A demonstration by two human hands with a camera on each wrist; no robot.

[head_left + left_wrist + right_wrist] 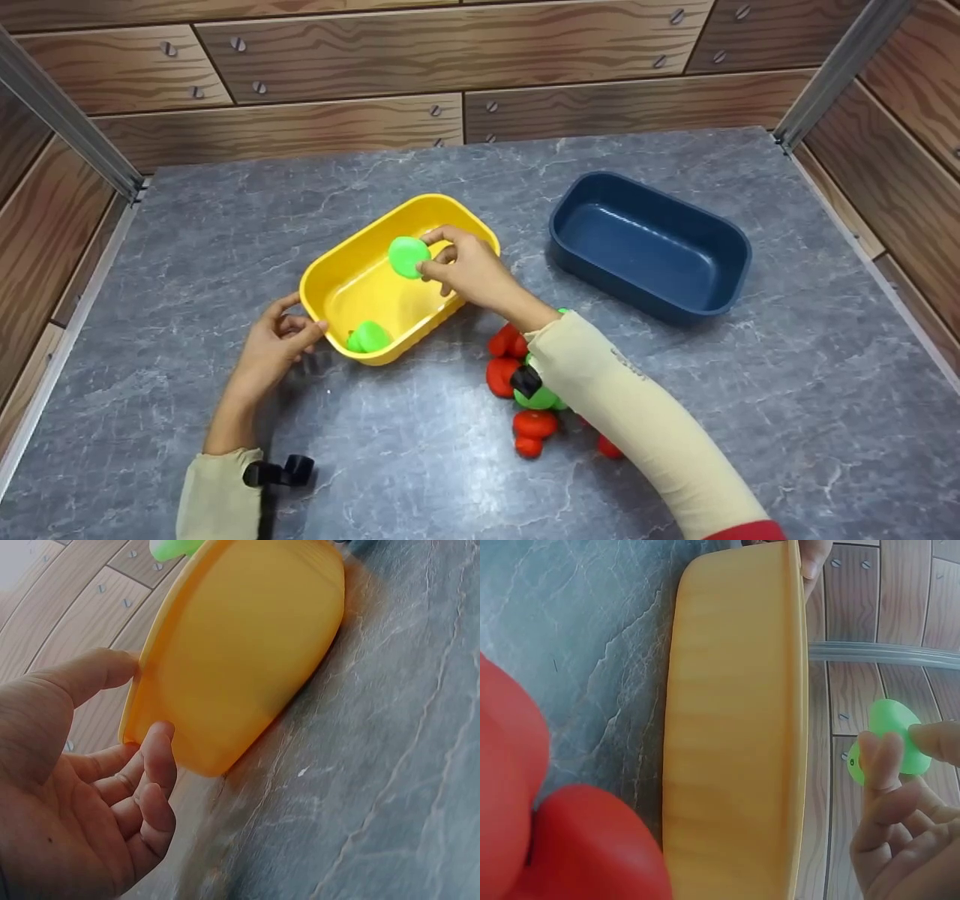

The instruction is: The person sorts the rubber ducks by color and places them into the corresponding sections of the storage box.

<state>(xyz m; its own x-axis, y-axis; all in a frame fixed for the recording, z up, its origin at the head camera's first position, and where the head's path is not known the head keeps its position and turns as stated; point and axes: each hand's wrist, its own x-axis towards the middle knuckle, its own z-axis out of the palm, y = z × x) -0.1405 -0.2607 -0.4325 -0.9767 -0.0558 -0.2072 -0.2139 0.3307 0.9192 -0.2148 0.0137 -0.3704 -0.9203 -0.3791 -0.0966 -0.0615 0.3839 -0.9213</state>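
My right hand pinches a bright green rounded toy between thumb and fingers, over the yellow tub. In the right wrist view the held toy shows rounded lobes and a small dark mark. Another green piece lies inside the tub, at its near left end. At that same end my left hand holds the rim with thumb and index finger; in the left wrist view the other fingers curl beside the tub's outer wall.
A dark blue tub stands at the right. Under my right forearm lies a pile of red pieces and green pieces, partly hidden by the sleeve. Wood-patterned panels edge the grey marbled table.
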